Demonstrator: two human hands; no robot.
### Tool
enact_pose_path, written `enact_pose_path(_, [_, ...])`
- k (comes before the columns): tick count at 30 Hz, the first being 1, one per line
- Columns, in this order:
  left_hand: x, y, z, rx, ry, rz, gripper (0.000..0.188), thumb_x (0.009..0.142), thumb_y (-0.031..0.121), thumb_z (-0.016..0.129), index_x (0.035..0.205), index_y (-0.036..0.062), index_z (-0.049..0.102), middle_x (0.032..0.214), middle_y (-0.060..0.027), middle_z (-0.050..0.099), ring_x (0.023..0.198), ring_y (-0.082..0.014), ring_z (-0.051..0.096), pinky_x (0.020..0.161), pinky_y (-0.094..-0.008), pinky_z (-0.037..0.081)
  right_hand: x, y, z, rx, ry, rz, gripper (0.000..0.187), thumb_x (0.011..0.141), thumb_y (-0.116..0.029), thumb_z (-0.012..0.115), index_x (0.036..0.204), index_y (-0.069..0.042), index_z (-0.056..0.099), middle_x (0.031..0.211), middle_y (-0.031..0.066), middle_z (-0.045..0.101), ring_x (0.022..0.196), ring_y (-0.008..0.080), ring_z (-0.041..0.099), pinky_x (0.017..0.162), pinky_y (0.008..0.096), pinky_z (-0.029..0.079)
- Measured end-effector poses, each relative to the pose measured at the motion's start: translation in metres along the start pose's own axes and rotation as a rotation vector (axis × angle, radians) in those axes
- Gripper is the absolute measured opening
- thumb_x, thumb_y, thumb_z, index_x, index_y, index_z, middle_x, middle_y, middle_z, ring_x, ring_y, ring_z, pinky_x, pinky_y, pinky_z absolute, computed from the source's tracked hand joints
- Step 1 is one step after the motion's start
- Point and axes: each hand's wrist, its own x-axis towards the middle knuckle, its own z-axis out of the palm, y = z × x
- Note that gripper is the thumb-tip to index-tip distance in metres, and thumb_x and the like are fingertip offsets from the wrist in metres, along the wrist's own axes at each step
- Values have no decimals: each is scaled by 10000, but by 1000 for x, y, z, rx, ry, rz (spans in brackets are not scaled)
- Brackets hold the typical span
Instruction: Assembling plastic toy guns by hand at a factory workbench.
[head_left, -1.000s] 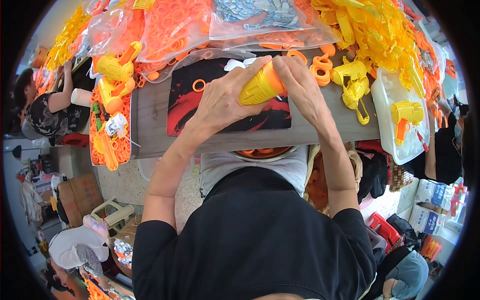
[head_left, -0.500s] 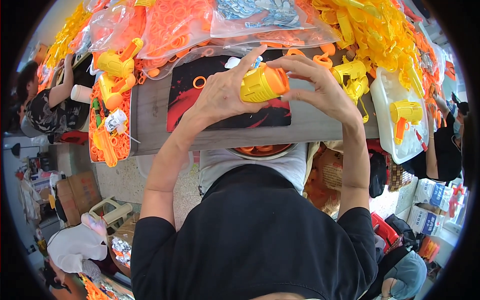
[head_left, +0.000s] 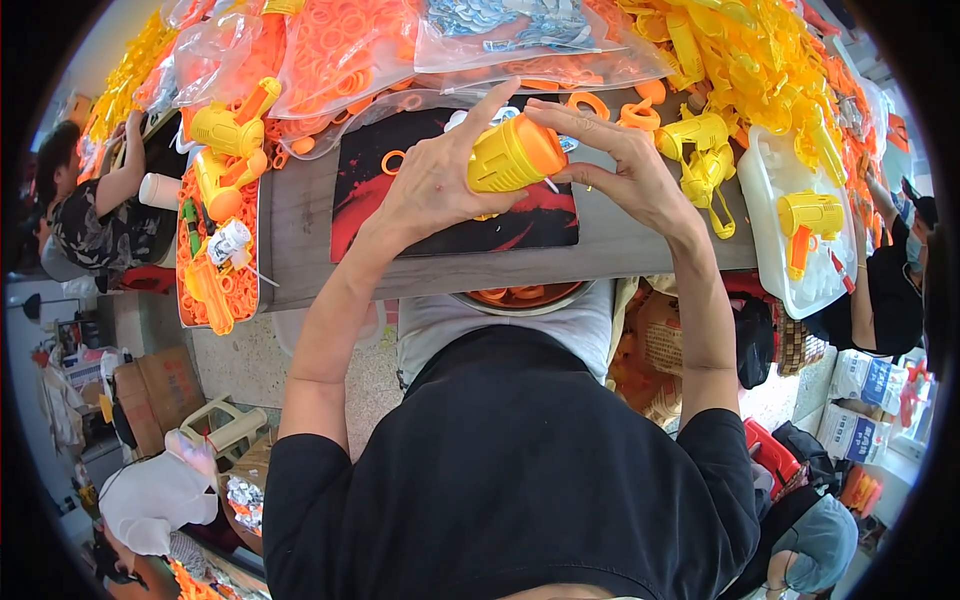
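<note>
A yellow plastic toy body, barrel-shaped with grooved sides, is held up over the black-and-red mat. My left hand wraps around its left side, with the index finger stretched out past it. On the body's right end sits an orange end piece. My right hand is closed on that piece, fingertips at its top edge and thumb at its lower edge. Behind the toy, a small white-and-blue part is mostly hidden. An orange ring lies on the mat left of my left hand.
Assembled yellow-and-orange toys rest by a box of orange parts at the left. More yellow toys lie right, beside a white tray. Bags of orange rings and a yellow heap line the back. Other people work nearby.
The toy body has tilted, its orange end turned upward and slightly left. My right fingers and thumb have closed in on the orange end piece.
</note>
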Motion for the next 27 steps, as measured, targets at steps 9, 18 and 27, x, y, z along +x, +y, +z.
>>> enact_pose_path(9, [-19, 22, 4, 144, -99, 143, 868, 659, 205, 841, 1449, 191, 483, 1094, -109, 640, 907, -300, 681, 696, -388, 563, -3, -32, 49, 636, 430, 296, 535, 1072, -404, 373, 1412, 6, 427, 1357, 166, 563, 1306, 235, 496, 1090, 356, 385])
enact_pose_path(18, [-30, 13, 13, 179, -70, 246, 904, 575, 192, 867, 1409, 163, 519, 1198, -130, 608, 914, -326, 677, 750, -420, 566, 10, -8, 54, 298, 170, 17, 354, 1000, -195, 377, 1002, 50, 632, 969, 157, 652, 916, 250, 605, 871, 357, 478])
enact_pose_path(27, [-37, 9, -20, -764, -4, -306, 809, 846, 153, 766, 1522, 70, 330, 1361, -119, 543, 1181, -180, 591, 1005, -336, 485, -2, 33, 46, -41, 432, 452, 322, 1025, -283, 516, 1036, 3, 665, 945, 80, 668, 864, 164, 633, 814, 309, 504])
